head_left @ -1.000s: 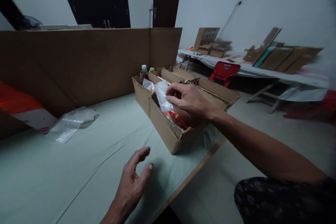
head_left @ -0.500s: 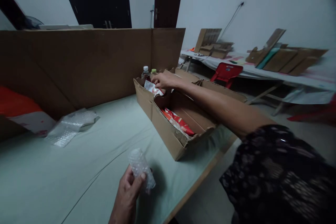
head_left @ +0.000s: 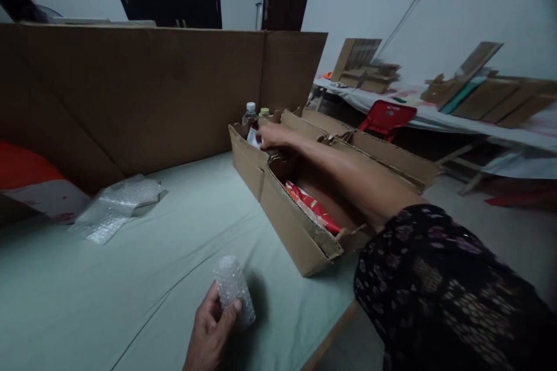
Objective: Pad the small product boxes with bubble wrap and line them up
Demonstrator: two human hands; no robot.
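- Head view: left hand (head_left: pixel 211 327), 7 o'clock, thumb and fingers pinching bubble-wrap bundle (head_left: pixel 235 288).
- Red packet (head_left: pixel 312 207), toward 5 o'clock, in cardboard box's (head_left: pixel 282 225) near compartment.
- Right hand (head_left: pixel 274 135), just off centre toward 12, at white packet (head_left: pixel 252 138); grip can't be told.
- Clear bottle (head_left: pixel 249 113), 11 o'clock, beyond.

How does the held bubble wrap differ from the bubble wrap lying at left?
The held piece is small and compact; the lying wrap is larger and spread out. The held piece is in the left hand; the lying wrap rests on the green tablecloth. Both look pale and bubble-textured.
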